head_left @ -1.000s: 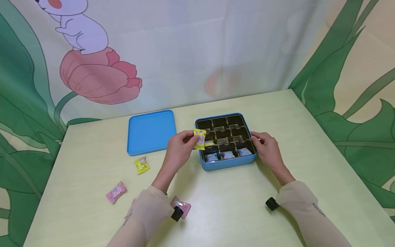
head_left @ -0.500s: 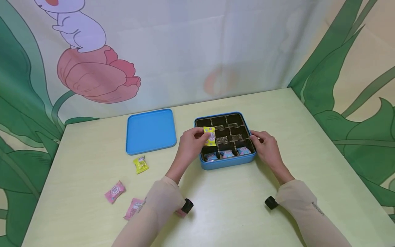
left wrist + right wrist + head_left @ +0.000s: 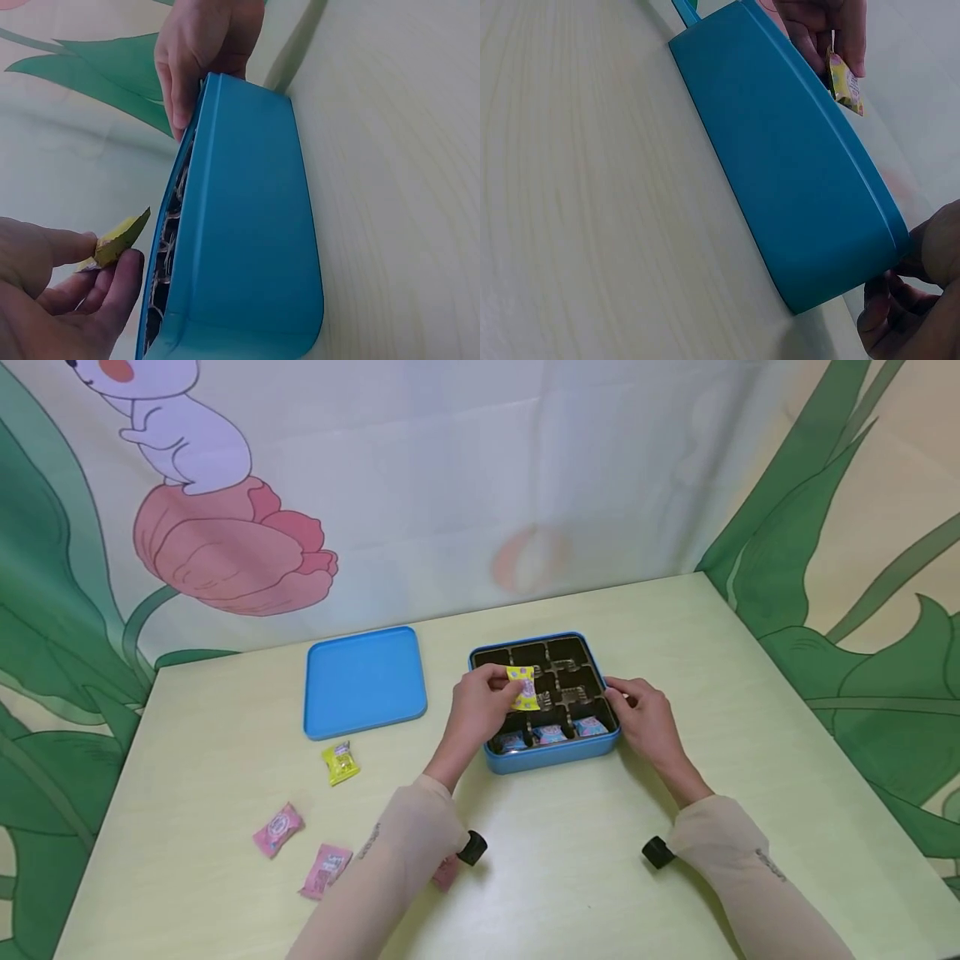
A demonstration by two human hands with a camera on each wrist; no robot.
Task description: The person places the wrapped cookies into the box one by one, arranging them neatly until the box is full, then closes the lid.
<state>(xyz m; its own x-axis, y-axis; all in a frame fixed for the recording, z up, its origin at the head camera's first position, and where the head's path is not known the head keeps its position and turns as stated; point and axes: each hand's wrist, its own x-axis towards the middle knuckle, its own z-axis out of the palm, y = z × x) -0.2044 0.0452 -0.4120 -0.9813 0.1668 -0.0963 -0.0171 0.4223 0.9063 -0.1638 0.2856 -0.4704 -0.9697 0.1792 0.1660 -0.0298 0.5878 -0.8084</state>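
Yellow sweet in a spotted wrapper, pinched between the thumb and fingers of the left hand, hangs over the middle row of a dark divided tray inside an open blue box. Seen from the head, the sweet sticks out to the right of the left fingertips, its long axis running roughly away from the person. It lies somewhere between the left and middle columns; the sweet and hand cover the spaces below, so exactly which compartment is underneath cannot be told. Both wrist views show it up at the level of the open top, outside any compartment. The left hand is plainly the nearer one; the right hand is across the box, fingers curled at its right side, holding the edge. The tray's near row has a blue sweet in each of its three compartments, just toward the person from the yellow one. On the table, to the left of the box, lie a blue lid, a second yellow sweet and some pink sweets, one partly hidden by the left sleeve.
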